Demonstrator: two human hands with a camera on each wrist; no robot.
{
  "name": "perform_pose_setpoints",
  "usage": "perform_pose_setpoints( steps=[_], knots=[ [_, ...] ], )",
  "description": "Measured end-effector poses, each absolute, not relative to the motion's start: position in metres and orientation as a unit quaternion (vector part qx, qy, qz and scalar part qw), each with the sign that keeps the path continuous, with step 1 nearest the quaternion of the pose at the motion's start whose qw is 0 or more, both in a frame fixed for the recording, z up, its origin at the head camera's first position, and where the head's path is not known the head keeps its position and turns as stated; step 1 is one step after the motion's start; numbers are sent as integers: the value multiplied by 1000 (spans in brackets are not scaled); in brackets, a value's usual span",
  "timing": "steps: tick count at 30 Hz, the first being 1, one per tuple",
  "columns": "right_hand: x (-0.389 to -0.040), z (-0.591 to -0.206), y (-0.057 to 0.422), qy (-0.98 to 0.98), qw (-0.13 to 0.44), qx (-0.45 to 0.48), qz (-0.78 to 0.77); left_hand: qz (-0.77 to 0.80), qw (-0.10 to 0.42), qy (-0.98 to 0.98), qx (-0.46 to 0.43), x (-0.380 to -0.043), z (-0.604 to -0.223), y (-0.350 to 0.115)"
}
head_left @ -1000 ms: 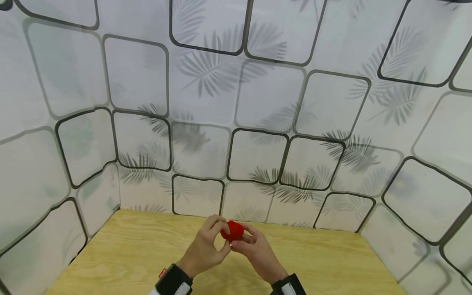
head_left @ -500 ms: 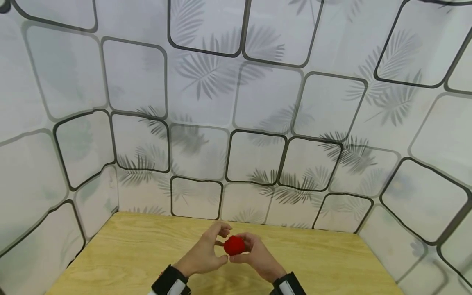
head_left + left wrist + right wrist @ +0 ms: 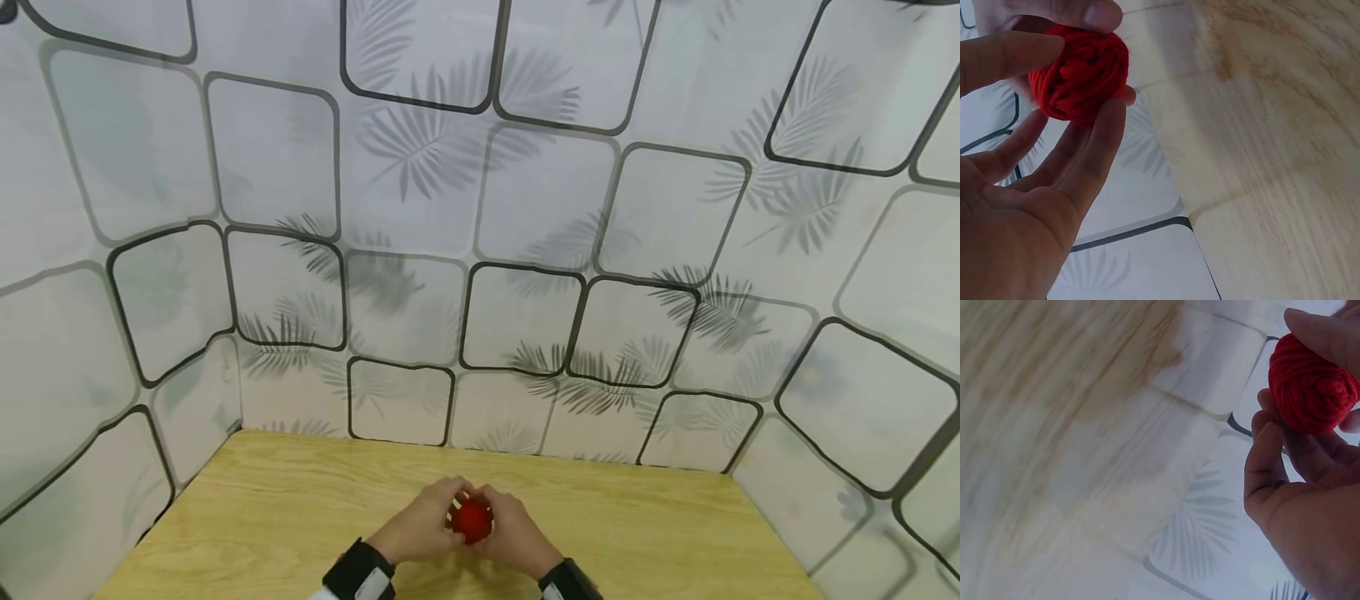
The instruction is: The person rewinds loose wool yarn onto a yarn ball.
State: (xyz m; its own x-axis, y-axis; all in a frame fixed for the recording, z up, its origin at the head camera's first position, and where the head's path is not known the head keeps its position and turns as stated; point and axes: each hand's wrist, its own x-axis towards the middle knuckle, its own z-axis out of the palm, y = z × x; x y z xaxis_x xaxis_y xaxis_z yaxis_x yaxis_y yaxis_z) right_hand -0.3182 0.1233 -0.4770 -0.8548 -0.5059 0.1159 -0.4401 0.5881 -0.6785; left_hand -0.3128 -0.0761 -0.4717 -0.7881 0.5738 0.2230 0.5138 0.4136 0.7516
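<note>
A small red ball of yarn (image 3: 472, 521) is between my two hands, low in the middle of the head view. My left hand (image 3: 426, 525) holds its left side, with the thumb and fingertips on the wound strands. From the right, my right hand (image 3: 516, 533) grips it with thumb and fingers curled about it. The left wrist view shows the yarn ball (image 3: 1082, 75) with a loosely bunched side. In the right wrist view the yarn ball (image 3: 1313, 384) shows wound strands, with the right thumb across its top.
A light wooden table (image 3: 300, 492) lies beneath the hands. Behind it rises a pale wall covering (image 3: 540, 317) with rounded squares and leaf prints. Black bands (image 3: 358, 571) circle the wrists.
The yarn ball and both hands have come down, nearer to me. The left fingers, apart from the ball half a second ago, have closed in on it again.
</note>
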Motion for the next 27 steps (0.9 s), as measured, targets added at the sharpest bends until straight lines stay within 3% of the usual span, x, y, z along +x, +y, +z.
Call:
perform_pose_setpoints(
  steps=[3, 7, 16, 27],
  knots=[
    [-318, -479, 122, 911, -5, -287, -296, 402, 16, 856, 323, -313, -474, -73],
    [-318, -481, 120, 917, -24, -297, -266, 373, -8, 873, 313, -309, -476, -69],
    [-319, -482, 122, 911, 24, -265, -316, 324, -45, 899, 291, -304, -478, -65],
    [-316, -484, 123, 911, 34, -256, -321, 300, -32, 911, 281, -305, -481, -64]
  ],
)
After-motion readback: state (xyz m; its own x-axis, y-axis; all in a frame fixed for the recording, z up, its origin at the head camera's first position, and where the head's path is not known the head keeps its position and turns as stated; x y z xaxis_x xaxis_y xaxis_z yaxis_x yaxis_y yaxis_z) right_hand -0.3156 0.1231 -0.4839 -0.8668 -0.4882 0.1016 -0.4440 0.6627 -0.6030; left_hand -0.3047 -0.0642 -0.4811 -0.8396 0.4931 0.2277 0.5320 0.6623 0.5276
